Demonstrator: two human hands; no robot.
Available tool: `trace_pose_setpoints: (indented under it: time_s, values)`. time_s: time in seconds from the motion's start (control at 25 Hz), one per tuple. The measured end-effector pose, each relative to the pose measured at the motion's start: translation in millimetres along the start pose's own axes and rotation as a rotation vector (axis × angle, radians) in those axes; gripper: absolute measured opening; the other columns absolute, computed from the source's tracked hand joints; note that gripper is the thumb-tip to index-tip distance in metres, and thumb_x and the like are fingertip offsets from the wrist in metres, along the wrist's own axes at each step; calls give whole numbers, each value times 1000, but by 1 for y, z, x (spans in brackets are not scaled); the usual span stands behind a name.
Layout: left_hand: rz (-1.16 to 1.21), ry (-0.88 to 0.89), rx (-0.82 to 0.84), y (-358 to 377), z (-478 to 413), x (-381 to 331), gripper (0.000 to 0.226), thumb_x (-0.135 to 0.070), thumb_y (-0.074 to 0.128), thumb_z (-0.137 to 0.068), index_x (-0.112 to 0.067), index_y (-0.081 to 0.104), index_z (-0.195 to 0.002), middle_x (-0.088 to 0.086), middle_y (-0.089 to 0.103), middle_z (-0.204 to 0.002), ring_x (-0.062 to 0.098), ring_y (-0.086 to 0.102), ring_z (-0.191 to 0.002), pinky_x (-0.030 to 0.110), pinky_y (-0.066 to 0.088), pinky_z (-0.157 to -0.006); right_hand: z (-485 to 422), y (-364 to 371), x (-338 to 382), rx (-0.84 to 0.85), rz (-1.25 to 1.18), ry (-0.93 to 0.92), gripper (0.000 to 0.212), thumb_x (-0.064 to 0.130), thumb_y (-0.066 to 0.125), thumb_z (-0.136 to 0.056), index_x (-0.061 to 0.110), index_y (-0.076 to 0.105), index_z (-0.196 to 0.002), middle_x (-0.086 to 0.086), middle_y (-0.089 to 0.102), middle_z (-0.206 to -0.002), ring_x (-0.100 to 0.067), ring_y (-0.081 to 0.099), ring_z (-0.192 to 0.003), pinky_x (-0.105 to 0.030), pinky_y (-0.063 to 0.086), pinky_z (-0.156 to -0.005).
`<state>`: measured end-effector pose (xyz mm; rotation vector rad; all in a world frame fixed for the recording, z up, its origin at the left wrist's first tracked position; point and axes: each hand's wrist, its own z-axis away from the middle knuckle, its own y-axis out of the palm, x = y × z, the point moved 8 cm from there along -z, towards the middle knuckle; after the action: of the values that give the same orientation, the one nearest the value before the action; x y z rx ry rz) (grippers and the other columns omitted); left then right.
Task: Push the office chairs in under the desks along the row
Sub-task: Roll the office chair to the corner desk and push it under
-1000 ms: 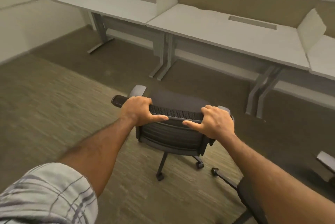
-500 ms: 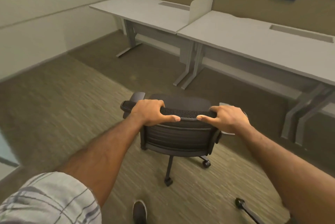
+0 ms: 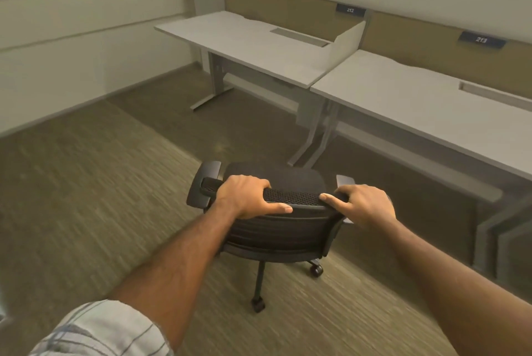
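Gripped at the top of its back, one chair (image 3: 276, 232) is held by two hands: left hand (image 3: 247, 197) and right hand (image 3: 365, 206), fingers curled over the front, thumbs laid along the rear. It is stood on striped carpet (image 3: 86, 197), out from the desks. Two desks are counted, left desk (image 3: 244, 39) and right desk (image 3: 417, 102), set side by side against a tan panel (image 3: 288, 7). One divider (image 3: 348, 42) is stood between them. Two plates are read: 212 (image 3: 350, 10), 213 (image 3: 481, 40). Desk legs (image 3: 313, 131) are seen just beyond the seat.
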<state>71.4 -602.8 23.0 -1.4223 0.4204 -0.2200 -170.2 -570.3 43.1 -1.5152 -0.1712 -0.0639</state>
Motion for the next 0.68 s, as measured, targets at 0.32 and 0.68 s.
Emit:
trace_pose_setpoints:
  time_s: [0.32,0.68]
  values:
    - [24,-59,-35,-33,-92,134,101,-107,32,-56,-34,68,-116,-4,74,-106,22,68,-102,40,52,-87,-151,0,71,8,14,-29,73,88,28,-83,32,73,-98,9,70,-86,-6,50,-66,-24,31,-53]
    - [92,-185,-59,-66,-212,278,99,-107,35,-53,-37,68,-114,-11,72,-105,17,66,-102,36,49,-82,-355,9,139,-40,17,-140,77,90,24,-83,30,71,-88,8,70,-80,-15,62,-77,-34,49,-66]
